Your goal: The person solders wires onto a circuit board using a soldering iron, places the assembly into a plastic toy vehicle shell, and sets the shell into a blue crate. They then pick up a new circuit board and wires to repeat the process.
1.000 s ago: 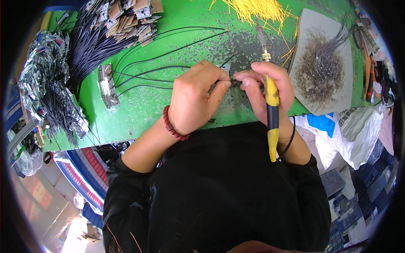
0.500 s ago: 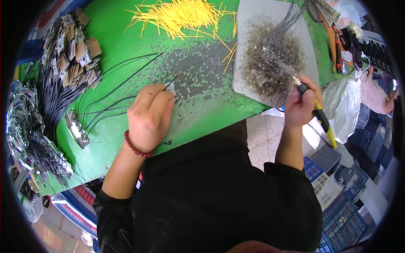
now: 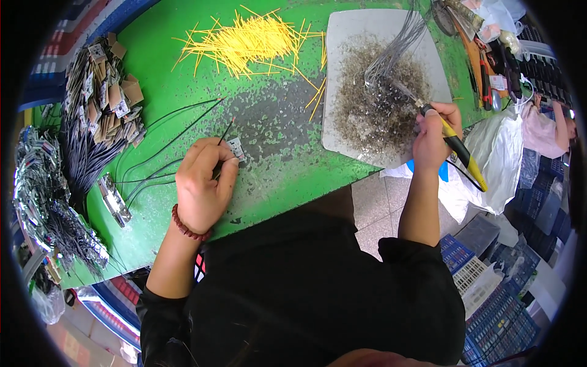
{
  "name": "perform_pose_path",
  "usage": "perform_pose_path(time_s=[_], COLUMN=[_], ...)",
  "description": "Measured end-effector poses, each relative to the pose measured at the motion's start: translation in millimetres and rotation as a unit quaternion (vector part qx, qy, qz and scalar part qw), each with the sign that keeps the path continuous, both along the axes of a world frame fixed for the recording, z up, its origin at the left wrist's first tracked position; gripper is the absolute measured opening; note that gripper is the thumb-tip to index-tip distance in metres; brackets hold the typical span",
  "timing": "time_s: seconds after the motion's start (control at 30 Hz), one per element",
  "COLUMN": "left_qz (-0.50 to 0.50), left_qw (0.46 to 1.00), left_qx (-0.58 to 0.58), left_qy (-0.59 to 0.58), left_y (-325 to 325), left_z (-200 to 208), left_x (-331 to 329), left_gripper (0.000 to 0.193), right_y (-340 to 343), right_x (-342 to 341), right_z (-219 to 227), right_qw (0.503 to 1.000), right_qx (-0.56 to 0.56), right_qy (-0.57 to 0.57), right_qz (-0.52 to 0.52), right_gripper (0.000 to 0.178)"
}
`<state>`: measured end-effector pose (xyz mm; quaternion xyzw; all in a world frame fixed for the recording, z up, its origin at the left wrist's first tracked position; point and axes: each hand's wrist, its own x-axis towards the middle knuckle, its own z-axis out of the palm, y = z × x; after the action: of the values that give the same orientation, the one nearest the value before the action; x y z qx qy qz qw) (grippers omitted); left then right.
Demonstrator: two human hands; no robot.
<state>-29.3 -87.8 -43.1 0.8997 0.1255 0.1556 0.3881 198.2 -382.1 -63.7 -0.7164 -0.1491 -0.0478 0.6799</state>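
My left hand, a beaded bracelet on its wrist, is closed at the table's near side. Its fingers pinch a thin black wire with a reddish end pointing up. A small pale circuit board lies by the fingertips; whether they touch it is unclear. My right hand grips a soldering iron with a black and yellow handle. Its metal tip points up and left over a grey slab strewn with dark residue. A bundle of thin grey solder wire hangs down to the slab near the tip.
Yellow thin tubes are heaped at the back. To the left lie black cables with boards and cardboard pieces, a tangled bundle and a metal-cased part. Tools stand right; blue crates are below.
The whole view has shifted a little. The soldering iron is turned in my right hand, showing more of its handle. My left hand still pinches the black wire.
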Motion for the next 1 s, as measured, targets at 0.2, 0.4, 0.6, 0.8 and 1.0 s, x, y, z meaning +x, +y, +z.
perform_pose_path(time_s=[0.2, 0.4, 0.6, 0.8, 1.0], left_qz=[0.008, -0.011, -0.016, -0.012, 0.001], left_qw=[1.000, 0.999, 0.997, 0.998, 0.999], left_qx=[-0.020, -0.037, -0.077, -0.066, -0.040], left_qy=[-0.004, -0.019, -0.020, -0.016, -0.013], left_y=[3, 9, 11, 15, 11], left_z=[0, 0, -2, -7, -10], left_x=[-4, -3, -1, -3, -3], left_gripper=[0.009, 0.009, 0.007, 0.005, 0.009], right_y=[4, 32, 81, 101, 105], right_x=[-5, -45, -104, -124, -132], right_z=[2, 12, 11, 0, -1], right_qw=[1.000, 0.997, 0.961, 0.964, 0.967], right_qx=[0.024, 0.061, 0.021, 0.034, 0.022], right_qy=[0.017, 0.000, 0.048, 0.075, 0.064], right_qz=[-0.011, 0.040, 0.271, 0.252, 0.246], right_gripper=[0.010, 0.009, 0.034, 0.028, 0.024])
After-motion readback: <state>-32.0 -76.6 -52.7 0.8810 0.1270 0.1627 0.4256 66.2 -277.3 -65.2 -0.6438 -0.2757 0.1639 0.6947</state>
